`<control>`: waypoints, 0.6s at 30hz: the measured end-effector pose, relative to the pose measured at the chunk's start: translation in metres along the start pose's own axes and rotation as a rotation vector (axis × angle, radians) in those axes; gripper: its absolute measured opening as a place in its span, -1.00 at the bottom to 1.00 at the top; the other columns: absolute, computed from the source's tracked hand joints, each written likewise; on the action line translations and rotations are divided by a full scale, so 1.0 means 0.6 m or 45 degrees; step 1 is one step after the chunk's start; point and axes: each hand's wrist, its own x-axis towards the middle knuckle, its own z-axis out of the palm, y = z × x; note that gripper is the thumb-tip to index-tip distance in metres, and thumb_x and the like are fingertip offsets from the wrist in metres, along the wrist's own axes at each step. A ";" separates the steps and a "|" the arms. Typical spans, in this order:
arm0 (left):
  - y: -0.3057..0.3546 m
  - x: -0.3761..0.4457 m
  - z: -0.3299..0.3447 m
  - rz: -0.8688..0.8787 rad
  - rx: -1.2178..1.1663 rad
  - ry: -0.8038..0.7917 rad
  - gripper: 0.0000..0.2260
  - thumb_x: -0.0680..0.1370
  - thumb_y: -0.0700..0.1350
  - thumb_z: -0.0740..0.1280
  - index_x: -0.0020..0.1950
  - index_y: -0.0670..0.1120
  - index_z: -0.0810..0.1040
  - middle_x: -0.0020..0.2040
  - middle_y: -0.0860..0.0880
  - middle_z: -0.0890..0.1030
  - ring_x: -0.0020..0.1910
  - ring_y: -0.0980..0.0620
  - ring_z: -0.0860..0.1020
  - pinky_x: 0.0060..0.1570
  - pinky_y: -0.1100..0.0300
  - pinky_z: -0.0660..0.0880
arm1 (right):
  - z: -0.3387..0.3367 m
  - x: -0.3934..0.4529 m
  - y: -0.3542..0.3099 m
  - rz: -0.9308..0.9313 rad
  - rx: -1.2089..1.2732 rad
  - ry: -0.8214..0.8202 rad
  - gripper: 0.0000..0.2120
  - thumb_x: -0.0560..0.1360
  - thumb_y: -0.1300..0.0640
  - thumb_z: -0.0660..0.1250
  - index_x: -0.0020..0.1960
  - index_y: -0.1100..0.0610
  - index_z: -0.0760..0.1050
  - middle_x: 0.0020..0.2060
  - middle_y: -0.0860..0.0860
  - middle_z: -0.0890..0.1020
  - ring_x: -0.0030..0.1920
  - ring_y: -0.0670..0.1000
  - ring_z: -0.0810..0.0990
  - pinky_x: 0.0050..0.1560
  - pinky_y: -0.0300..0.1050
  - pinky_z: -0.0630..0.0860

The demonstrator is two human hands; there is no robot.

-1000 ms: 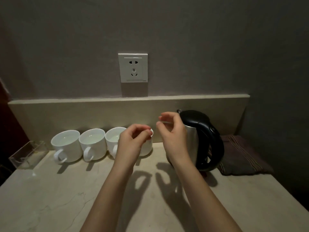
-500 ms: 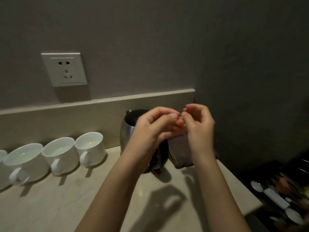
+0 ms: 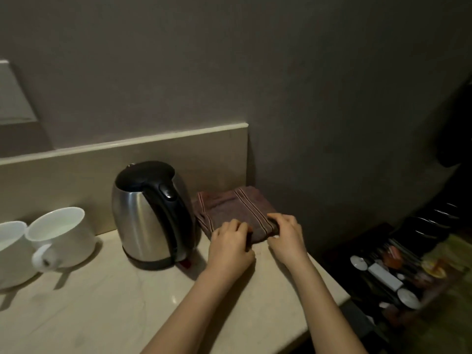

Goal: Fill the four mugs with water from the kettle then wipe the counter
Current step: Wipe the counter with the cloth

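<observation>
A folded brown striped cloth [image 3: 229, 205] lies in the back right corner of the pale counter [image 3: 102, 302]. My left hand [image 3: 229, 246] grips its near left edge, and my right hand [image 3: 287, 235] grips its near right edge, fingers curled over the fold. Just left of the cloth stands the steel kettle [image 3: 143, 221] with its black handle and lid. Further left, a white mug [image 3: 61, 233] holds water, and a second white mug [image 3: 10, 251] is cut off by the frame edge.
The counter ends just right of my right arm. Below it to the right sits a dark tray [image 3: 383, 272] with spoons and sachets. A wall socket [image 3: 12, 98] shows at the far left. The backsplash runs behind the kettle.
The view has swung right, past the mugs. Both hands moved from in front of the kettle down to the cloth and took hold of its near edge.
</observation>
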 end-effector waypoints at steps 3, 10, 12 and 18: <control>-0.001 -0.003 0.000 -0.083 0.130 0.093 -0.68 0.47 -0.07 0.23 0.21 -0.09 0.39 0.19 -0.10 0.43 0.19 -0.14 0.38 0.09 0.06 0.30 | 0.007 0.006 0.008 -0.008 -0.089 0.003 -0.55 0.50 0.29 0.22 0.36 0.02 0.35 0.36 0.05 0.33 0.33 0.07 0.33 0.27 -0.04 0.41; -0.016 -0.004 -0.025 -0.066 0.023 0.046 -0.79 0.52 -0.02 0.24 0.11 -0.05 0.41 0.10 -0.03 0.49 0.09 -0.03 0.45 -0.05 0.08 0.44 | -0.006 -0.005 0.012 -0.109 -0.281 0.152 -0.83 0.53 0.22 0.23 0.07 0.02 0.46 0.08 -0.01 0.50 0.05 -0.06 0.33 -0.03 -0.21 0.34; -0.021 -0.012 -0.035 -0.003 -0.018 0.020 -0.83 0.51 0.00 0.24 0.05 -0.03 0.43 0.04 -0.01 0.50 0.03 0.00 0.47 -0.14 0.14 0.36 | -0.020 -0.017 0.011 -0.110 -0.346 0.097 -0.90 0.51 0.20 0.27 -0.07 0.00 0.44 -0.02 -0.05 0.47 0.03 -0.07 0.34 -0.06 -0.21 0.34; -0.012 -0.053 -0.062 0.141 -0.165 -0.100 -0.87 0.47 0.02 0.29 -0.03 0.03 0.45 -0.09 0.07 0.52 -0.15 0.12 0.45 -0.32 0.35 0.22 | -0.056 -0.026 -0.018 -0.163 -0.343 -0.128 -0.72 0.50 0.05 0.27 0.21 -0.04 0.46 0.25 -0.02 0.44 0.24 0.03 0.41 0.19 -0.07 0.41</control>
